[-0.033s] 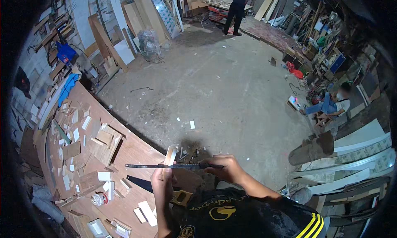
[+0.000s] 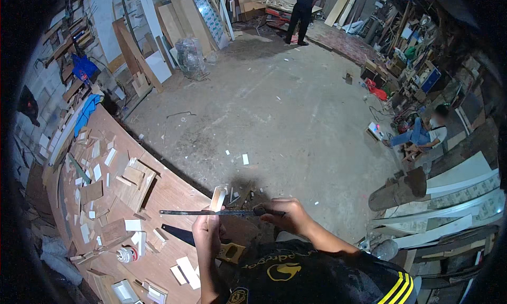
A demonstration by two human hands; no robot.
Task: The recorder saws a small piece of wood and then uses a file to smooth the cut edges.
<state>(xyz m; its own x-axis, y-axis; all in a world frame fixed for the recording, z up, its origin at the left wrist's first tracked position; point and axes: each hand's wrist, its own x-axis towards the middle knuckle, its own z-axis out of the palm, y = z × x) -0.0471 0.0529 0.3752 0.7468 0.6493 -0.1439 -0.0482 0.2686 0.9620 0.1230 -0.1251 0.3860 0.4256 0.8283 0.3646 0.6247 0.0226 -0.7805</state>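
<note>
My left hand [image 2: 207, 230] is closed around a small wooden piece [image 2: 218, 198] with pale edges, which stands up above the fingers beyond the bench edge. Across that piece lies a long, thin, dark file [image 2: 182, 212], touching it just over my left fingers. At the file's right end, my right hand [image 2: 288, 214] is wrapped round its dark handle. Below the file, a handsaw with a dark blade [image 2: 179, 234] and a yellowish handle [image 2: 231, 253] rests by my left forearm, partly hidden.
On the left, the wooden bench [image 2: 171, 185] carries offcuts, a wooden jig [image 2: 137, 183] and a white jar [image 2: 127, 254]. One person [image 2: 302, 13] stands far off; another [image 2: 422, 132] sits at the right. Curved white-faced boards [image 2: 459, 190] are stacked at the right. Scraps dot the concrete floor [image 2: 253, 103].
</note>
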